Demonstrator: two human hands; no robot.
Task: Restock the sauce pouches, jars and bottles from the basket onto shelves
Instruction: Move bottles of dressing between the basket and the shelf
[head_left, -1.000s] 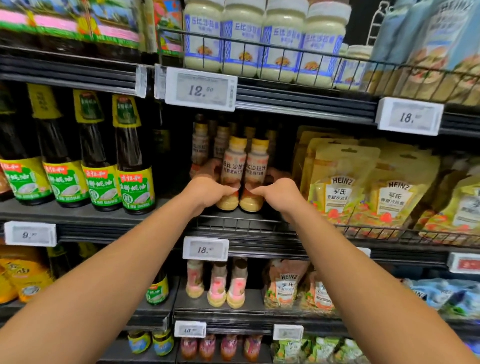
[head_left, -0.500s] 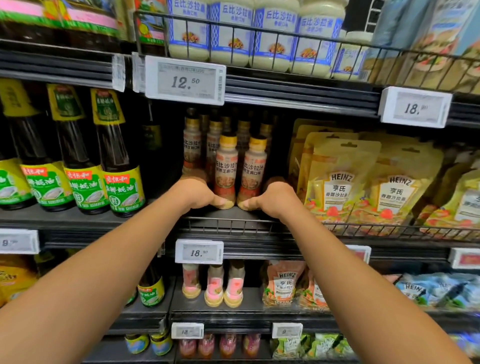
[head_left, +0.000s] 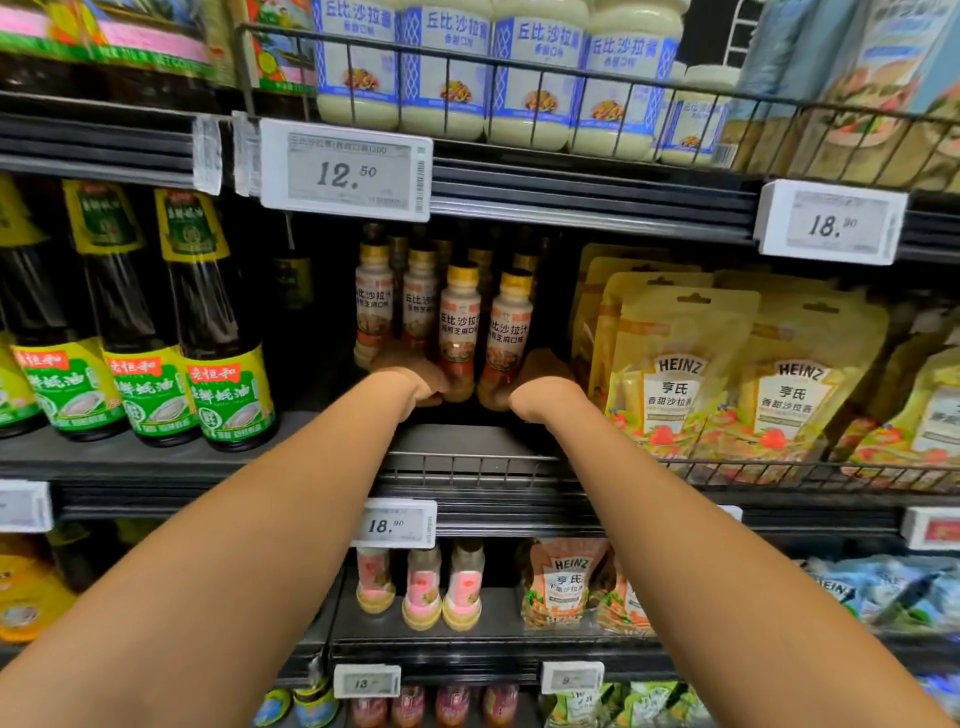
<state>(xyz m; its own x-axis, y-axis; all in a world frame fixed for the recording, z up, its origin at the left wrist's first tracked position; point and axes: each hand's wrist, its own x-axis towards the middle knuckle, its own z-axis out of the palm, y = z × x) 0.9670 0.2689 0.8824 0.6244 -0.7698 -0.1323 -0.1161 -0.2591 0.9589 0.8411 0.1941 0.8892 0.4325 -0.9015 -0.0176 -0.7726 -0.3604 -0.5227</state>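
Both front bottles stand now deeper on the shelf (head_left: 467, 441) than a moment before, close to the row of same bottles (head_left: 374, 301) behind them, and the hands went in with them. The left hand (head_left: 413, 378) holds the left bottle (head_left: 460, 322) at its base, thumb at the front and the other fingers hidden behind. The right hand (head_left: 543, 382) holds the right bottle (head_left: 511, 332) in the same way. The two bottles are upright and just beside each other, between the two hands. Right of the right hand stand yellow Heinz pouches (head_left: 675, 374) behind a wire rail. Left of the left hand, well apart, stand dark sauce bottles (head_left: 223, 364) with green labels. Above the hands hangs a price tag (head_left: 345, 176) that reads 12.50, and over it white jars (head_left: 447, 67) stand in a wire basket. Under the hands a smaller tag (head_left: 395, 524) reads 18.90.
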